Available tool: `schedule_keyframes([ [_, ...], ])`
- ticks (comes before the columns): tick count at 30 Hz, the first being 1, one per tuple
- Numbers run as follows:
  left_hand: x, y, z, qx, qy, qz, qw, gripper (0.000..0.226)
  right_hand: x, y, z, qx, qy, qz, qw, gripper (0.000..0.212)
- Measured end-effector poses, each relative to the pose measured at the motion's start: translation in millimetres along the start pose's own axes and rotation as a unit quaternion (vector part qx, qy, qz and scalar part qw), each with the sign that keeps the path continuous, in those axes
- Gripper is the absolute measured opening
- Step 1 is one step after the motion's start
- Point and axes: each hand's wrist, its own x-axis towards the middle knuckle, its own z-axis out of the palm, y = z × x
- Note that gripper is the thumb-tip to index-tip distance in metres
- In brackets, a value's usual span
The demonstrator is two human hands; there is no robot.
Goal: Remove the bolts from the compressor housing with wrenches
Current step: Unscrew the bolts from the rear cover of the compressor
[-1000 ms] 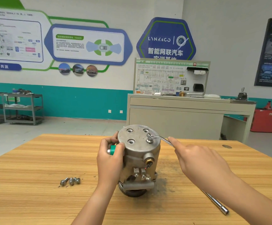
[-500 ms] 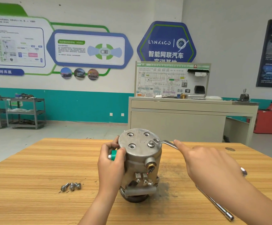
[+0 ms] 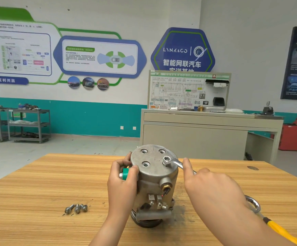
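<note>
Compressor housing (image 3: 153, 181) stands on end near the middle of the wooden counter (image 3: 37, 192), flat cap up, as a person works on the one bolt (image 3: 165, 161) left in that cap. The ring end of a wrench (image 3: 175, 162) sits over the bolt, and three empty holes (image 3: 145, 164) show beside it.

The left hand (image 3: 122, 185) steadies the body, fingers (image 3: 121, 161) curled round its side and over a green fitting (image 3: 125, 174), thumb pressed at the cap's rim. The right hand (image 3: 213, 189) holds the wrench, forefinger stretched along the shank. Its other fingers are folded under the palm, out of our sight.

We judge the housing a heavy, rigid metal casting, a little slick on its rounded wall and liable to twist or tip on its narrow base when the wrench pulls. The surest hold looks to be round the upper wall opposite the wrench, clear of the brass port (image 3: 165, 185) and its wire at the front.

Three loose bolts (image 3: 76, 208) lie together left of the housing, towards the counter's near edge and well apart from it. A yellow-handled tool (image 3: 282, 231) lies at the near right, its ring end just beyond the right wrist and part of its length covered by the forearm; we cannot tell what kind it is. The housing's base is dark and shadowed, and the wrench's handle end is hidden under the hand.
</note>
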Motion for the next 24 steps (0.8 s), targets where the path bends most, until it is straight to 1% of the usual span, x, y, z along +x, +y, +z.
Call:
schedule_keyframes([
  [4,-1,-2,-1,0.006,0.009,0.007,1.0,0.009,3,5,-5,0.001,0.002,-0.01,1.0,0.075],
  [11,-6,-1,6,0.015,0.022,0.025,0.999,0.008,1,1,2,-0.004,0.022,0.001,1.0,0.074],
  [17,-11,-4,13,0.026,0.043,0.035,0.998,0.01,7,-1,-2,-0.009,-0.012,0.012,1.0,0.069],
  [24,-12,-4,9,0.021,0.057,0.035,0.998,0.016,1,-6,2,-0.017,0.014,0.008,1.0,0.072],
])
